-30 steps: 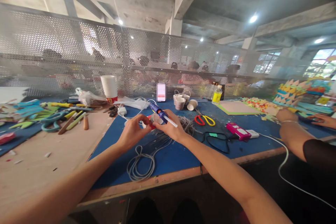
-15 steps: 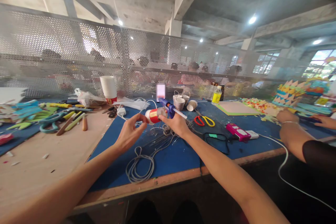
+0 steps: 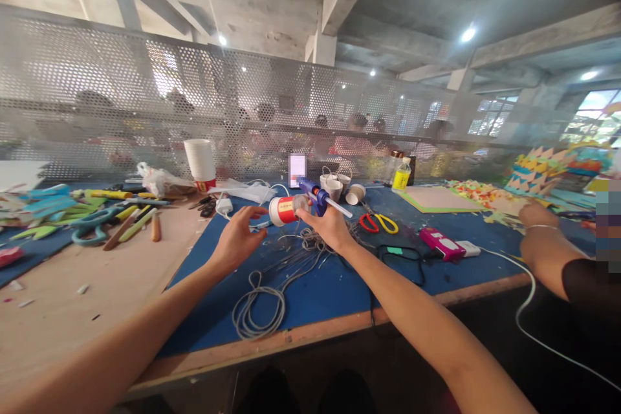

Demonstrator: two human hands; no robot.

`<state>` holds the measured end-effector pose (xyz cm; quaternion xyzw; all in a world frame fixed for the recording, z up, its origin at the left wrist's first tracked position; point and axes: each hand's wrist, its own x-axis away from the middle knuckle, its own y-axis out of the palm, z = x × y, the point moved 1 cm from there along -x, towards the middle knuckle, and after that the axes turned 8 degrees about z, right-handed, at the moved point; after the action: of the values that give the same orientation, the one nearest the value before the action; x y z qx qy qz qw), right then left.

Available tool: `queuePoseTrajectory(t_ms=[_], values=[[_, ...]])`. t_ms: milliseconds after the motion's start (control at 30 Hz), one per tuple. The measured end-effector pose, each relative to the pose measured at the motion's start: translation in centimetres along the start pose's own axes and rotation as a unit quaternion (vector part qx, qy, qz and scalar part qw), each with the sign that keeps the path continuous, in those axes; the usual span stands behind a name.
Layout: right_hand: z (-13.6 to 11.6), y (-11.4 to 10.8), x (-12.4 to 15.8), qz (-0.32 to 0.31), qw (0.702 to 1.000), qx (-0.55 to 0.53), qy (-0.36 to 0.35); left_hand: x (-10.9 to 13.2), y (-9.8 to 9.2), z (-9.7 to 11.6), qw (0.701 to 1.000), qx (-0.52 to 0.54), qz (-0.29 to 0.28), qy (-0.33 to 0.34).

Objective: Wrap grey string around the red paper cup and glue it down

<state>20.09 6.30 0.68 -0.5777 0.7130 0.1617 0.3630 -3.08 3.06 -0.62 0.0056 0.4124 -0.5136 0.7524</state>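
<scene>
My right hand (image 3: 330, 228) is closed around a blue hot glue gun (image 3: 316, 195) with a clear glue stick poking out at its back. Those same fingers also keep a red and white paper cup (image 3: 284, 210) lying on its side; the cup's right end looks greyish. To the left of the cup, my left hand (image 3: 241, 236) has its fingers apart and curved, just clear of the cup's white end. Under my hands lies a tangle of grey cord (image 3: 313, 240), with a looped coil (image 3: 259, 310) nearer the table edge.
Behind stand small cord-wrapped cups (image 3: 332, 186), a stack of paper cups (image 3: 200, 165) and a yellow-labelled bottle (image 3: 402, 174). Scissors (image 3: 379, 223) and a magenta box (image 3: 441, 244) lie right. Tools (image 3: 130, 220) crowd the left. Another person's arm (image 3: 543, 246) rests at far right.
My left hand has come off the cup's end and its fingers have spread. The cup now sits in my right hand's grip, with the glue gun slightly shifted right.
</scene>
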Motion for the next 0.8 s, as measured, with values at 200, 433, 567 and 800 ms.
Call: queuePoseTrajectory(t_ms=[200,433,567,800], values=[[-0.2,0.1,0.0,-0.048,0.995,-0.052,0.074,0.2,0.3,0.8,0.960,0.235,-0.098,-0.116],[-0.7,0.5,0.5,-0.113,0.987,-0.077,0.079,0.8,0.9,0.9,0.928,0.306,-0.101,-0.185],[-1.1,-0.3,0.5,-0.080,0.994,-0.030,0.066,0.4,0.6,0.5,0.935,0.296,-0.054,-0.188],[-1.9,-0.4,1.1,-0.108,0.992,0.022,-0.059,-0.5,0.1,-0.7,0.928,0.309,0.006,-0.210]])
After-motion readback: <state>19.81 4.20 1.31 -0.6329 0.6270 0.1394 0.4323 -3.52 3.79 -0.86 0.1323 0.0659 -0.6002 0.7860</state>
